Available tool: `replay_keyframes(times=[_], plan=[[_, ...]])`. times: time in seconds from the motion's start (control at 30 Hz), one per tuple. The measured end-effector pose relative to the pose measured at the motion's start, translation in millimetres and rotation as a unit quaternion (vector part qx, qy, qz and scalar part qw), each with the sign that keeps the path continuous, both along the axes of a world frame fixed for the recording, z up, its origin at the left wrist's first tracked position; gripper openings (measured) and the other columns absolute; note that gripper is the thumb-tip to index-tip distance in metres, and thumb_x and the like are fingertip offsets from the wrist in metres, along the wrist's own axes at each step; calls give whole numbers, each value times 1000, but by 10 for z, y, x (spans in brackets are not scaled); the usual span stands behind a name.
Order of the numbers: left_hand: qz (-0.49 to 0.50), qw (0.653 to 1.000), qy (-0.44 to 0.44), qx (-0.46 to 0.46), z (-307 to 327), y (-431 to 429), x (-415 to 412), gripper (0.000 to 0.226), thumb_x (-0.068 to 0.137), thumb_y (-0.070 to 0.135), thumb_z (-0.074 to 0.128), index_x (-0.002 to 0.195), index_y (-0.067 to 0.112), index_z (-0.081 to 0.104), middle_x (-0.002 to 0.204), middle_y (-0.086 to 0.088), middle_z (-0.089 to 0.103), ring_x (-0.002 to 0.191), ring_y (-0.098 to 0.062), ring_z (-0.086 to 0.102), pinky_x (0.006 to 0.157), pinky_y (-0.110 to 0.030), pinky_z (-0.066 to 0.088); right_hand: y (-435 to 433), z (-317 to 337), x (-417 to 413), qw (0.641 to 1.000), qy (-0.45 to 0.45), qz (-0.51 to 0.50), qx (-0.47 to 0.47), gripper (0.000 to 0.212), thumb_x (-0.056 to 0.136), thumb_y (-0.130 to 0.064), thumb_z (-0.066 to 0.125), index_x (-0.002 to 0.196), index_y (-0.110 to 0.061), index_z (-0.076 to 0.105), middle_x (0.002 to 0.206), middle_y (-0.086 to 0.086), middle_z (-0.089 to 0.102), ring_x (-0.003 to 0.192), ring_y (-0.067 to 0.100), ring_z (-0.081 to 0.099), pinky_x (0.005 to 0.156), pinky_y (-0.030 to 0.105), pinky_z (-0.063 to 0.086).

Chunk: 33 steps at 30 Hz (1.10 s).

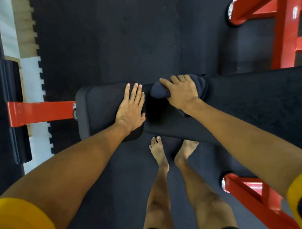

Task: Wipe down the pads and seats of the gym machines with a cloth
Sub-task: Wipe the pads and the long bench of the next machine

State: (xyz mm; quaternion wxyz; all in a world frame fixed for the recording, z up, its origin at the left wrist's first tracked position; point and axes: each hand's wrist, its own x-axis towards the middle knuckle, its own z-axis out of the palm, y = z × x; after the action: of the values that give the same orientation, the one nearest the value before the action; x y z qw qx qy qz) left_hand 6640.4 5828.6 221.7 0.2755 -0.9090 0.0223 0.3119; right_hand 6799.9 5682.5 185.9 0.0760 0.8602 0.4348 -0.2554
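A black bench lies across the middle of the view: a short seat pad [97, 109] on the left and a long back pad [250, 104] running off to the right. My left hand [130, 108] rests flat on the right end of the seat pad, fingers together. My right hand [181, 93] presses a bunched dark blue cloth [160, 91] onto the near end of the back pad, by the gap between the two pads. Part of the cloth is hidden under the hand.
A red steel beam [40, 111] carries the seat on the left. Red rack posts stand at the top right [285, 33] and bottom right [256, 202]. My bare feet [160, 154] stand on black rubber floor beside the bench. White floor [36, 96] borders the mat at left.
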Motion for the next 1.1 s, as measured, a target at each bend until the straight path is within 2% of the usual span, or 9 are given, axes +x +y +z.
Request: replay_keyframes(times=[0.13, 0.3, 0.4, 0.57, 0.67, 0.73, 0.87, 0.97, 1.1], plan=[[2, 1000, 1, -6, -23, -7, -20, 84, 100, 60, 19, 160, 3, 5, 166, -26, -4, 154, -43, -6, 121, -64, -4, -181, 31, -11, 1000, -16, 17, -6, 75, 98, -58, 46, 162, -27, 21, 154, 13, 44, 138, 38, 43, 118, 48, 27], [1, 1000, -2, -8, -62, 1, 33, 83, 100, 60, 19, 160, 5, 6, 165, -27, -3, 154, -43, -6, 120, -65, -4, 478, -53, 167, 996, 74, -45, -33, 59, 96, -60, 49, 142, -23, 44, 134, 11, 61, 121, 37, 59, 100, 46, 39], [15, 1000, 5, -12, -50, 12, 10, 83, 99, 60, 18, 160, 6, 7, 165, -27, -4, 154, -43, -6, 120, -65, -1, 555, -5, 132, 994, 95, -48, -37, 56, 97, -56, 50, 141, -21, 44, 134, 12, 61, 122, 38, 58, 101, 46, 39], [41, 999, 17, -12, -20, -37, 32, 81, 100, 58, 22, 160, 5, 8, 166, -26, -3, 154, -41, -5, 120, -64, 0, -277, 187, 238, 998, -13, -37, 44, 59, 95, -49, 54, 146, -22, 44, 130, 13, 62, 118, 38, 58, 104, 48, 39], [87, 994, -10, -72, -123, -147, 140, 77, 102, 53, 29, 159, 4, 15, 167, -22, 9, 156, -35, 2, 122, -61, -1, -462, 239, 271, 998, -42, -41, 35, 63, 94, -53, 56, 148, -25, 44, 132, 12, 61, 119, 38, 56, 104, 48, 38], [174, 967, -68, -173, -301, -274, 299, 73, 103, 48, 33, 159, 3, 18, 166, -18, 17, 156, -30, 8, 125, -54, 0, -338, 212, 225, 997, -44, -55, 16, 64, 96, -54, 51, 152, -26, 36, 138, 13, 56, 125, 39, 52, 109, 49, 33], [310, 850, -133, -405, -596, -554, 547, 72, 105, 32, 46, 160, 4, 9, 168, -14, 10, 156, -25, 7, 127, -38, 4, -432, 247, -34, 998, -39, -18, 41, 68, 104, -46, 44, 163, -29, 15, 162, 19, 31, 147, 41, 30, 122, 51, 17], [362, 809, -142, -441, -696, -734, 480, 75, 107, 33, 41, 161, 8, -5, 169, -7, -10, 156, -18, -9, 127, -33, -2, -924, 351, -222, 998, -25, 39, 49, 70, 102, -32, 48, 164, -31, 15, 170, 16, 11, 156, 38, 9, 127, 49, 4], [399, 775, -195, -450, -763, -969, 423, 67, 108, 32, 30, 160, 8, -5, 169, -8, -13, 155, -19, -12, 127, -36, -3, -1121, 465, -24, 994, -82, -21, 67, 72, 96, -27, 59, 161, -28, 28, 166, 15, 26, 154, 39, 20, 127, 50, 11]])
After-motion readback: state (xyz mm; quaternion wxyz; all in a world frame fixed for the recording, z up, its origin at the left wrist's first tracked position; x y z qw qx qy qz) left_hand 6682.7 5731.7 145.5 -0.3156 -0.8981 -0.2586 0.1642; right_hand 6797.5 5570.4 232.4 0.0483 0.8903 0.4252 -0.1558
